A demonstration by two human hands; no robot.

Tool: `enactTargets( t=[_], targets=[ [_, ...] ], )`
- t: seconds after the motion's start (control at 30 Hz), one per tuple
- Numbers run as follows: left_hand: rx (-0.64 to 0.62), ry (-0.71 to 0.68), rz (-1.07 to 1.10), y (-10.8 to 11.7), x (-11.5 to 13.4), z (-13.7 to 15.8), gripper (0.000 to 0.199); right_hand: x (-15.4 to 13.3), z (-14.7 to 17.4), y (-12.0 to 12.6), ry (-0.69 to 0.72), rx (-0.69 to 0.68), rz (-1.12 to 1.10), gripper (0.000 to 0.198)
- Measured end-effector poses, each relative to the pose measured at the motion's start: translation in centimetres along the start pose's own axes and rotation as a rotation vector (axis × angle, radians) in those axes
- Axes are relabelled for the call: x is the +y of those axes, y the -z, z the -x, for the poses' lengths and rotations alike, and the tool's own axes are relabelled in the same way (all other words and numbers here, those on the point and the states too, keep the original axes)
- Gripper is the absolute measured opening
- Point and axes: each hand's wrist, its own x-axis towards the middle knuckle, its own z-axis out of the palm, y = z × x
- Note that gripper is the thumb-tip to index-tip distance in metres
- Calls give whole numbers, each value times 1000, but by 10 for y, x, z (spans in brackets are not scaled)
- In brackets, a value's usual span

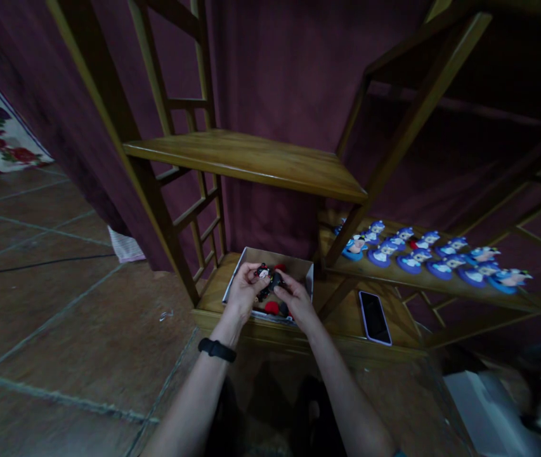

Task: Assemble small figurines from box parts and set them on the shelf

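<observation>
My left hand (243,293) and my right hand (296,300) are both over an open cardboard box (251,257) on the lowest shelf. Between their fingertips they hold a small black, red and white figurine (269,277). More red and black figurines (273,308) lie in the box below the hands. A black band sits on my left wrist.
A wooden shelf unit (246,158) stands against a dark red curtain. Several blue figurines (422,257) line a shelf at the right. A phone (375,317) lies face up on the bottom shelf right of the box. Tiled floor spreads to the left; a white box (484,412) sits at bottom right.
</observation>
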Motion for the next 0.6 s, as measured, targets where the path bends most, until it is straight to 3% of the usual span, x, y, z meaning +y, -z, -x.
enactTargets(
  t=[0.23, 0.6],
  targets=[
    [21, -76, -73, -7, 0, 4, 37, -1, 2, 1, 11, 66, 21, 47],
    [-51, -148, -294, -12, 0, 10, 30, -4, 12, -6, -23, 42, -236, 43]
  ],
)
